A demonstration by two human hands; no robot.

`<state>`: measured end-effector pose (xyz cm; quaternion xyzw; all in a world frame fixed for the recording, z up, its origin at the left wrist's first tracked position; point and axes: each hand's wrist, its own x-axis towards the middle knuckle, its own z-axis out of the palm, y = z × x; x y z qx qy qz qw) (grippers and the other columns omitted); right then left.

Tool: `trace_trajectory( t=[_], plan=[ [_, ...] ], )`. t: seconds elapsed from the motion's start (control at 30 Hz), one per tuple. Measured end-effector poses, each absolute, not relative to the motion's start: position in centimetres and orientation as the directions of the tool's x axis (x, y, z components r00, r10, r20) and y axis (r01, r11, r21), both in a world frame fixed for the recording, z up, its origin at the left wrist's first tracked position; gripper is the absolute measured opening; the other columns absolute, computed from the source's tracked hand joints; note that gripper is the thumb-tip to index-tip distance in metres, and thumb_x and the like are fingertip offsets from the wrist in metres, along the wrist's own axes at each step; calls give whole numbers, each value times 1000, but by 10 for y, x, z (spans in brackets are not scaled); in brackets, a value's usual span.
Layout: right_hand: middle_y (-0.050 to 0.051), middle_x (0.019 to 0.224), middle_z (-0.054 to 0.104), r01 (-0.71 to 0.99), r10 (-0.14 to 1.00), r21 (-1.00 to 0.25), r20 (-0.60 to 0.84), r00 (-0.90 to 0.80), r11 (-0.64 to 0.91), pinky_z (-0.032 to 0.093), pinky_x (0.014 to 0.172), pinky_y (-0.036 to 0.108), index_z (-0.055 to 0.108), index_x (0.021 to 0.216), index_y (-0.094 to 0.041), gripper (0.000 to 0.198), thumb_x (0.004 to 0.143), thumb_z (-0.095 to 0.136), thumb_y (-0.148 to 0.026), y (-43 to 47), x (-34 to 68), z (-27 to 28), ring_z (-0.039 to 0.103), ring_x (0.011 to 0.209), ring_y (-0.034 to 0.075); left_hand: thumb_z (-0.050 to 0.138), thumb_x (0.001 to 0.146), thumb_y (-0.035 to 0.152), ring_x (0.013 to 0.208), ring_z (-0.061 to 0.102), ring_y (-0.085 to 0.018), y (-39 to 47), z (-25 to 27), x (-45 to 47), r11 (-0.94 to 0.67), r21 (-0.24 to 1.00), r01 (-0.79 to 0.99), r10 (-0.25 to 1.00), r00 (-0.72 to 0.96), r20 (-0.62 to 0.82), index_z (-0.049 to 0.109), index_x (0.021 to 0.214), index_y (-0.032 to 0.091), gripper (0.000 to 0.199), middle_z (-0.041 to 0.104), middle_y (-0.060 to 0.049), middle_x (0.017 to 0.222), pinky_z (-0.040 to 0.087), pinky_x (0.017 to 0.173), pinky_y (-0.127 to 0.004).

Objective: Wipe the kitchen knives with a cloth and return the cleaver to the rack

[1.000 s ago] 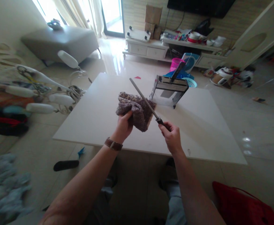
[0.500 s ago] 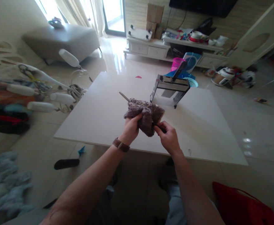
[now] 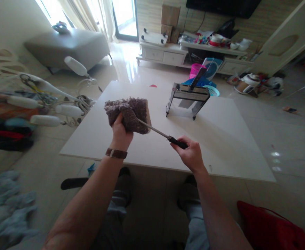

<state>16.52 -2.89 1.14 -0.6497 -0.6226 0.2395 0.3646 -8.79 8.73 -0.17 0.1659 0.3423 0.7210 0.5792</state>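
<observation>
My left hand [image 3: 122,132] is closed around a fluffy grey-brown cloth [image 3: 142,110], which is bunched and folded above the white table. My right hand [image 3: 192,154] grips the black handle of a honing steel [image 3: 156,131]. Its thin round metal rod points left and up, and the tip end disappears into the folds of the cloth. Beyond the hands, a knife block [image 3: 178,91] with a metal frame and clear sides stands on the table. A black handle [image 3: 198,77] sticks up out of it.
The white table [image 3: 95,139] has a small red piece [image 3: 153,85] near its far edge. On the left stands a lamp with several white shades [image 3: 69,110]. A red bag [image 3: 269,225] lies at lower right. Behind the table are a pink basket [image 3: 196,70] and a low white cabinet [image 3: 173,57].
My left hand and the cloth have moved left along the rod, away from my right hand. Much of the rod now shows between them; before, the cloth covered its middle and the tip stuck out.
</observation>
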Motion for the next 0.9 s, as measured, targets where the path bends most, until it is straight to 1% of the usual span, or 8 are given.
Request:
trace_trajectory(
  t=[0.13, 0.27, 0.37, 0.5, 0.57, 0.63, 0.77, 0.9],
  plan=[
    [-3, 61, 58, 576, 966, -816, 189, 175, 55, 34, 57, 27, 71, 75, -21, 27, 81, 78, -47, -32, 168, 13, 48, 58, 13, 76, 82, 37, 136, 59, -25, 85, 3, -89, -114, 656, -746, 965, -241, -107, 77, 96, 23, 20, 77, -5, 123, 51, 114, -39],
    [-3, 62, 57, 451, 937, -891, 190, 293, 40, 34, 55, 27, 72, 77, -20, 28, 79, 79, -48, -30, 167, 15, 47, 58, 13, 78, 81, 36, 136, 59, -27, 76, 5, -74, -43, 666, -744, 981, -156, -111, 77, 102, 22, 24, 75, -7, 127, 49, 115, -43],
    [-2, 62, 58, 400, 928, -915, 185, 325, 43, 34, 55, 27, 72, 76, -19, 30, 78, 78, -49, -28, 165, 15, 47, 58, 13, 82, 76, 31, 132, 62, -28, 68, 3, -58, 29, 673, -740, 986, -88, -139, 76, 102, 20, 29, 76, -8, 122, 49, 114, -44],
    [-2, 61, 58, 442, 941, -896, 180, 285, 38, 35, 56, 28, 74, 77, -19, 33, 81, 76, -51, -27, 162, 15, 46, 58, 14, 90, 65, 26, 119, 69, -27, 54, -1, -37, 106, 690, -716, 988, 0, -152, 73, 99, 19, 38, 78, -7, 109, 50, 111, -43],
    [-1, 60, 59, 471, 959, -881, 165, 228, 40, 35, 57, 28, 74, 77, -18, 33, 84, 74, -51, -28, 159, 14, 48, 58, 14, 92, 61, 23, 113, 71, -27, 47, -3, -27, 148, 701, -698, 987, 58, -150, 73, 98, 18, 42, 79, -6, 104, 51, 109, -42],
    [-1, 60, 60, 499, 976, -864, 159, 151, 64, 36, 58, 29, 74, 77, -18, 33, 87, 71, -50, -30, 157, 14, 49, 58, 14, 92, 59, 21, 109, 72, -26, 43, -4, -19, 163, 705, -690, 985, 74, -156, 72, 96, 18, 42, 79, -6, 101, 53, 107, -42],
    [1, 65, 65, 561, 983, -818, 179, 38, 127, 37, 61, 30, 75, 79, -19, 34, 92, 66, -48, -31, 157, 13, 52, 60, 15, 91, 60, 24, 108, 72, -26, 42, -5, -13, 121, 705, -699, 984, -11, -180, 73, 95, 19, 41, 78, -5, 99, 54, 104, -41],
    [3, 70, 68, 666, 975, -731, 221, 23, 150, 37, 64, 31, 75, 81, -21, 34, 95, 64, -49, -28, 162, 9, 56, 64, 18, 91, 59, 25, 109, 72, -26, 52, -5, -22, 39, 712, -701, 977, -124, -176, 74, 95, 21, 40, 79, -4, 100, 54, 102, -39]
  ],
)
